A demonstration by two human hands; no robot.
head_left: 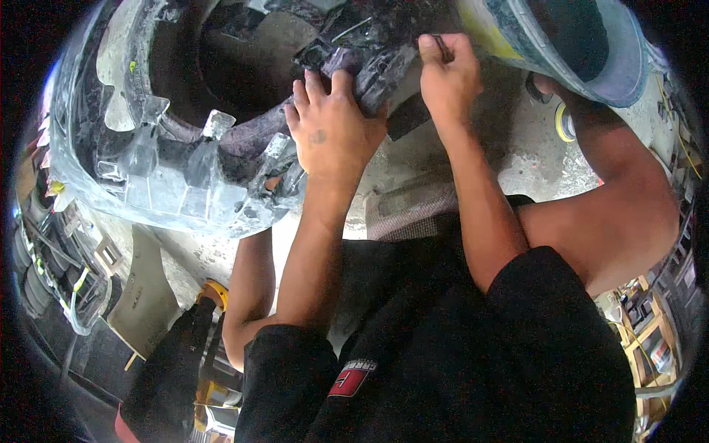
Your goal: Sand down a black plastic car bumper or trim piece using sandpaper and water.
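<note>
On a grey panel (159,192) bowing toward the person (458,347), left hand (332,136) spread, beside it, right hand (452,80) pinching slanted dark sliver (443,49)

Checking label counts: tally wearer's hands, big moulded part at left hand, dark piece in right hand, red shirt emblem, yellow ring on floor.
Hands: 2 (left hand, right hand)
Moulded part: 1
Dark piece: 1
Red emblem: 1
Yellow ring: 1
Total: 6

A large, curved, dust-smeared grey-and-black shell (207,177), its inner rim lined with pale, blocky tabs (219,125), is seen between ten and twelve o'clock around a dark opening, while a small, thin, dark piece (443,49), partly hidden, is held at one o'clock.
</note>
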